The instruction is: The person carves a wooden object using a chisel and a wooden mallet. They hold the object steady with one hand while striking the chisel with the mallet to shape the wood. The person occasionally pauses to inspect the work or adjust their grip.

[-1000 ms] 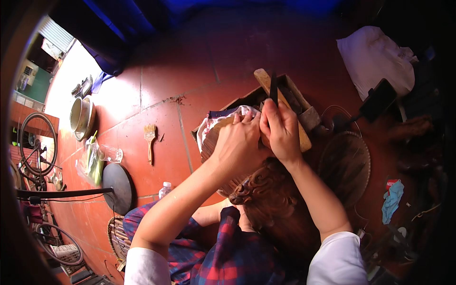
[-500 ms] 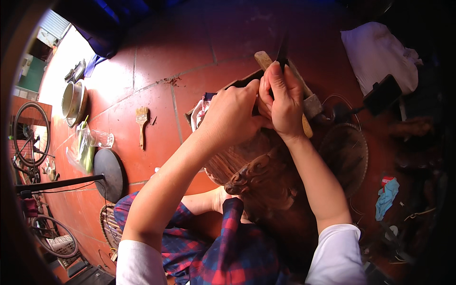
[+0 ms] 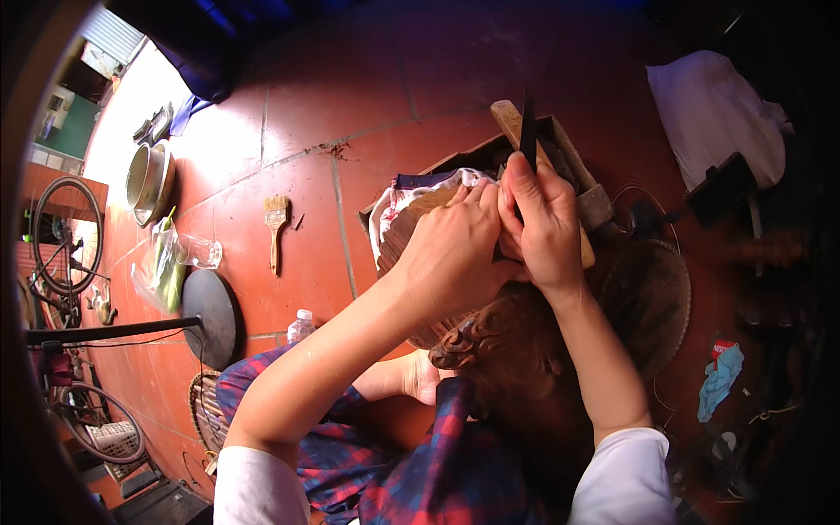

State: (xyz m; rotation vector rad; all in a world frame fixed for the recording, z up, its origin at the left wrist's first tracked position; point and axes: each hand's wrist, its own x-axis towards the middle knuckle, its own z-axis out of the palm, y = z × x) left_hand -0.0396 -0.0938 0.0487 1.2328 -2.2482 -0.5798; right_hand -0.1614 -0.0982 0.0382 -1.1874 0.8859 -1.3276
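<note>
My right hand [image 3: 544,226] is closed around a dark, narrow, blade-like tool [image 3: 528,136], its thumb along it and its tip pointing away from me. The tool's lower end is hidden by my hands. Pressed against it, my left hand [image 3: 457,238] has bent fingers over a brown carved wood piece [image 3: 472,337]; what they hold is hidden. The carving has a grooved surface and scroll shapes, and lies in front of my crossed legs. White patterned cloth [image 3: 385,210] lies along its far left edge. Behind my hands a light wooden stick [image 3: 507,118] lies across a wooden box [image 3: 569,149].
A paintbrush [image 3: 276,227] lies on the red tiles at left. Further left are metal basins [image 3: 149,184], a glass mug [image 3: 203,252] and a round black stand base [image 3: 210,317]. A plastic bottle [image 3: 300,325] stands by my knee. At right lie a round woven tray [image 3: 652,302] and blue cloth [image 3: 720,382].
My view has shifted slightly, so the surroundings sit further right. My hands have come a little nearer, my left hand's fingers stretch further over the wood, and the dark tool shows more clearly.
</note>
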